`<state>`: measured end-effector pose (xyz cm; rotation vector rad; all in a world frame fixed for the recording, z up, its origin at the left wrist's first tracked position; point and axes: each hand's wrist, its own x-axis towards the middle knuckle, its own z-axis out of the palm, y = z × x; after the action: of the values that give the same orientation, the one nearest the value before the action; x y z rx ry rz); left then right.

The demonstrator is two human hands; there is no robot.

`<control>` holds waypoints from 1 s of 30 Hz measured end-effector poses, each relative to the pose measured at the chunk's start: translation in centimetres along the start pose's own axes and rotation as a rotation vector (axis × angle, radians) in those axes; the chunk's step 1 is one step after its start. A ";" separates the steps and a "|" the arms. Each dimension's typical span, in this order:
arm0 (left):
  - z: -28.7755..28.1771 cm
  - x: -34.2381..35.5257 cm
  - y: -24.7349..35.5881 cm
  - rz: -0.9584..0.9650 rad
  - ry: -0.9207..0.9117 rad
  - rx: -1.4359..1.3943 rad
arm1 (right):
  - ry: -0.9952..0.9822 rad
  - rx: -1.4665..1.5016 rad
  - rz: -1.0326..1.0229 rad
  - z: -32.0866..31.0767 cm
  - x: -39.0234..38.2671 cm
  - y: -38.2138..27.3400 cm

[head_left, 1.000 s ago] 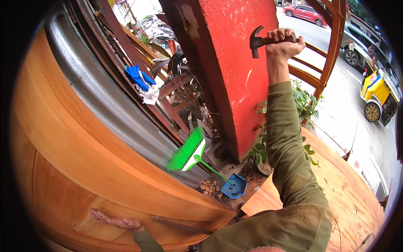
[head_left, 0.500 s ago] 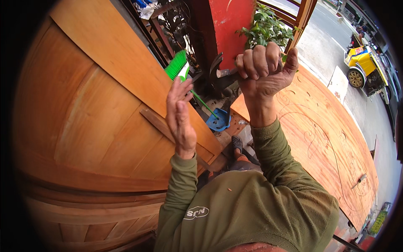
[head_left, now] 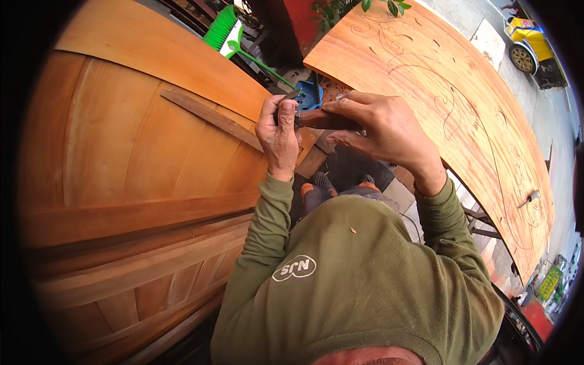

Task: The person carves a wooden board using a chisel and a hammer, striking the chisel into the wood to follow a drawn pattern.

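My left hand (head_left: 278,137) is closed around the head end of a claw hammer, its thumb pointing up, and a dark metal tip shows above the fingers. From that fist the hammer's brown handle (head_left: 328,120) runs rightward. My right hand (head_left: 389,131) loosely takes the handle's end between its thumb and fingers. Most of the hammer head is hidden by the left hand. Both hands are held up in front of my chest, over the gap between a panelled wooden door (head_left: 140,140) on the left and a wooden board with carved or drawn scrolls (head_left: 438,91) on the right.
A wooden strip (head_left: 210,118) lies on the door. Beyond the hands are a green broom (head_left: 225,30) and a blue dustpan (head_left: 309,96). A small tool (head_left: 529,198) rests on the scrolled board. A yellow vehicle (head_left: 529,39) stands on the road at far right.
The hammer, raised in my right hand before, has come down and leftward. My left hand, open earlier, now grips its head end, and the right hand has loosened on the handle. The view has shifted.
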<state>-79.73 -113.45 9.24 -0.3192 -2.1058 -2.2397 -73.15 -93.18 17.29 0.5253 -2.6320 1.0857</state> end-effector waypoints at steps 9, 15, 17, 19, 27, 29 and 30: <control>6.7 -5.5 -3.4 -0.078 -0.189 0.225 | -0.072 -0.113 -0.045 1.0 -9.3 7.2; 11.1 -6.4 -3.3 -0.023 -0.156 0.287 | 0.122 -0.131 0.024 0.5 -12.6 9.0; 12.0 -6.3 -2.7 -0.043 -0.168 0.338 | 0.125 -0.125 0.037 -0.4 -12.9 9.3; 12.3 -6.4 -3.0 -0.013 -0.183 0.338 | 0.055 -0.111 0.043 -1.2 -13.4 9.8; 15.1 -6.2 -2.9 -0.169 -0.146 0.155 | 0.228 0.256 0.063 -3.8 -13.7 11.0; 15.6 -6.2 -3.2 -0.094 -0.170 0.165 | 0.190 0.250 0.059 -3.9 -13.9 11.6; 15.8 -6.2 -3.2 -0.095 -0.175 0.163 | 0.192 0.247 0.063 -4.2 -14.1 11.6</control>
<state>-72.43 -98.21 5.72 -0.4294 -2.4225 -2.1418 -64.90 -79.26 7.89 0.3656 -2.3781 1.4161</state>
